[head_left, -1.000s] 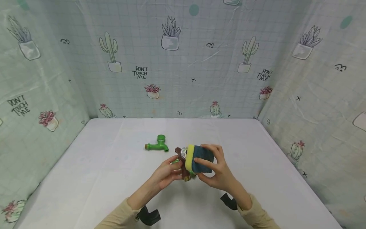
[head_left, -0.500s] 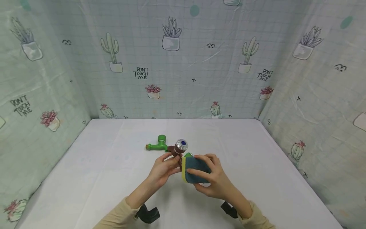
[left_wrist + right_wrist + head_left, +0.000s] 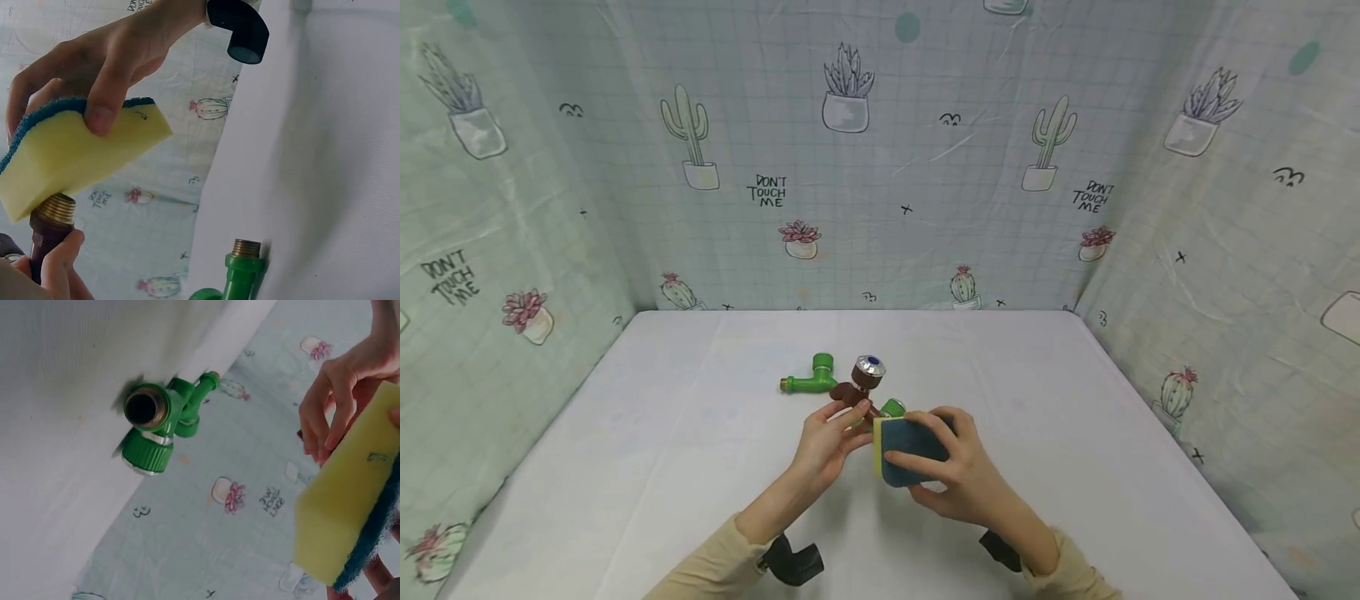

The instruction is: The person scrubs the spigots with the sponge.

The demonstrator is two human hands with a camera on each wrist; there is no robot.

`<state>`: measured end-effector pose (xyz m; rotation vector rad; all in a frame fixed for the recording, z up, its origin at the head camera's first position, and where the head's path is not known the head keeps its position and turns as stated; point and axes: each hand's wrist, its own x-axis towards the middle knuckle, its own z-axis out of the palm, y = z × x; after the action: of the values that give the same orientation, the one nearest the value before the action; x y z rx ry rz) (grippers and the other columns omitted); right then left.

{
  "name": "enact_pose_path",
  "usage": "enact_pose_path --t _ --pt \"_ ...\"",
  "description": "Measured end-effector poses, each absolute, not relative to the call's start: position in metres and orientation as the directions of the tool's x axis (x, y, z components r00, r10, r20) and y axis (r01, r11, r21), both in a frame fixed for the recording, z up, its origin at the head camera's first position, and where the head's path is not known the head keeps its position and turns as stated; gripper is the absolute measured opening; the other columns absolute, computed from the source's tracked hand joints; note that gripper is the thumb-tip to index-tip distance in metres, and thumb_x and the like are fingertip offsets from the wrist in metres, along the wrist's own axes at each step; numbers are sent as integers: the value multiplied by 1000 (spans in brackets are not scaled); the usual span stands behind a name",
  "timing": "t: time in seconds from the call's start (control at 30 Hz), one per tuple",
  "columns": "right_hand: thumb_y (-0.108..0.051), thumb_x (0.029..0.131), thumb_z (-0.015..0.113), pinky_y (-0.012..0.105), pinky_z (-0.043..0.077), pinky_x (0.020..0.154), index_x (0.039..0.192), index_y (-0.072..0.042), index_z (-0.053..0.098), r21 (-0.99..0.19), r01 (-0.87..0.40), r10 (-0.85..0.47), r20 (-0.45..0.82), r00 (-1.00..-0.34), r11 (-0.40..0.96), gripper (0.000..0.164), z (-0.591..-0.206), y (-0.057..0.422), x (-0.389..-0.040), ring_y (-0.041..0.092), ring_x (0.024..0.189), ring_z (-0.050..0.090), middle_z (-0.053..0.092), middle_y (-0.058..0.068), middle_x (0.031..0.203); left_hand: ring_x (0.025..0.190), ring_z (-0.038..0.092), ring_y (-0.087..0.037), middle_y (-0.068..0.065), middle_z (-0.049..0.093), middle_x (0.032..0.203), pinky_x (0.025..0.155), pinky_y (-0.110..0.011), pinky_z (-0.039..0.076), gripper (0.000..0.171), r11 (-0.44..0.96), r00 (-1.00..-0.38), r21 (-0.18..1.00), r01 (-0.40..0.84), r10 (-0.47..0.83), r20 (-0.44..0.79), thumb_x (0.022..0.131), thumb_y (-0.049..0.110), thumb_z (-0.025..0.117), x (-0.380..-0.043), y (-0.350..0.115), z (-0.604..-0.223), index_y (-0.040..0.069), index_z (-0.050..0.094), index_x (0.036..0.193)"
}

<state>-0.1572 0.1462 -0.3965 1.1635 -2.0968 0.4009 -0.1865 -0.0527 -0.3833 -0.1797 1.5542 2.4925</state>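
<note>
In the head view my left hand [image 3: 823, 446] holds a brown tap [image 3: 867, 379] with a silver knob facing up. My right hand [image 3: 958, 467] grips a sponge [image 3: 912, 437], yellow with a dark blue scouring side, fingers over the blue face. Seen from the left wrist, the yellow side of the sponge [image 3: 81, 153] meets the brass threaded end [image 3: 57, 209] of the brown tap. A green tap [image 3: 892, 407] lies behind the sponge, mostly hidden. In the right wrist view, its threaded opening [image 3: 145, 409] faces the camera.
Another green tap [image 3: 810, 384] lies on the white table [image 3: 700, 417], behind my left hand. Black wrist mounts [image 3: 795, 565] show beneath both forearms. Cloth walls [image 3: 880, 167] printed with cacti enclose the table's back and sides.
The brown tap has tilted and shifted left, its knob now uncovered and turned upward. The sponge has moved down from beside the knob to the threaded end.
</note>
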Motion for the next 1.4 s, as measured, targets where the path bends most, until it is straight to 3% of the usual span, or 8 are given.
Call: enact_pose_path --t 0.17,0.37,0.5,0.67,0.93,1.1,1.3,1.4 --pt "-38 80 59 43 46 73 112 -29 60 -100 -848 -557 713 -426 521 34 -394 155 -166 25 102 37 47 12 124 87 62 -15 -10 59 102 75 -35 55 38 -428 -978 883 -193 155 -139 88 1 50 -187 -54 -384 -9 42 124" --pt "-34 78 61 42 45 76 113 -27 59 -180 -815 -516 694 -501 550 36 -395 163 -171 21 103 37 46 12 125 98 61 -19 -18 55 120 86 -39 50 40 -466 -968 859 -214 221 -121 91 -1 42 -186 -54 -383 -2 36 131" --pt "-40 81 57 41 45 75 113 -26 59 -190 -812 -497 707 -503 552 34 -397 165 -170 21 103 37 46 13 125 111 54 -24 -22 42 133 90 -34 48 44 -482 -955 842 -244 268 -123 93 4 41 -186 -50 -380 2 29 135" --pt "-41 82 55 41 44 76 112 -25 60 -195 -813 -471 731 -494 549 34 -397 165 -169 23 103 37 46 14 124 109 48 -18 -9 44 122 82 -21 50 49 -491 -949 822 -287 261 -176 92 9 47 -187 -47 -376 5 28 137" --pt "-39 83 54 38 45 73 110 -25 62 -146 -841 -485 761 -432 520 32 -395 160 -164 24 101 36 47 15 123 101 54 -15 -11 42 126 85 -24 50 52 -493 -944 808 -323 232 -236 89 11 52 -189 -46 -377 7 30 136" --pt "-40 83 53 38 44 73 111 -25 62 -135 -856 -488 772 -407 500 33 -393 153 -161 25 101 36 48 17 122 92 58 -13 -7 48 118 77 -25 53 49 -473 -945 819 -325 190 -265 87 11 56 -191 -43 -379 9 34 131" --pt "-40 82 56 38 47 72 113 -28 60 -127 -840 -515 738 -436 528 34 -394 146 -159 24 102 35 46 13 124 83 63 -15 -20 32 131 71 -26 55 88 -530 -967 810 -250 98 -234 84 3 58 -191 -38 -381 28 -5 140" --pt "-39 81 57 40 47 73 113 -28 60 -138 -831 -509 733 -451 539 34 -394 149 -161 23 101 36 46 13 125 81 64 -14 -24 30 133 71 -25 55 95 -525 -973 819 -229 95 -211 86 2 56 -190 -38 -380 35 -15 138"
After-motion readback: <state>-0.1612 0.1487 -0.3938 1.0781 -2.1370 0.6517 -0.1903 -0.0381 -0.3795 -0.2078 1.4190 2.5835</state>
